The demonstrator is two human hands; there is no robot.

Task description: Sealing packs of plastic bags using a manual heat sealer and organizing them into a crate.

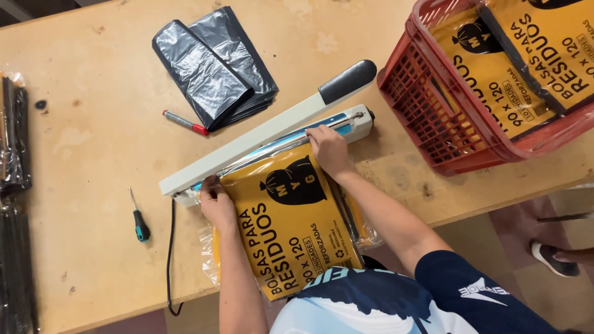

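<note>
a: head view, item one. the yellow bag pack (pixel 291 222) lies flat at the near edge of the worktop (pixel 93 124), its top edge slid under the raised arm of the heat sealer (pixel 272 127). left hand (pixel 216 203) presses the pack's left top corner, fingers curled down onto the film. right hand (pixel 328 150) presses the right top corner, fingers flat. neither hand closes around anything; both pin the pack.

b: reason for that hold?

a: judged: a hand at each corner keeps the open mouth taut and square on the sealing bar, and the arm is up to leave room.

b: condition of the pack?

a: clear sleeve over a yellow printed card with a black bag emblem; loose film shows along its left side. the dark contents are barely visible.

b: surroundings?

a: folded black bags (pixel 213 65) near the far edge, a red marker (pixel 184 122) just beside them, a small screwdriver (pixel 140 219) left of the sealer's cable. red crate (pixel 445 105) at the right corner holds more yellow packs.
</note>
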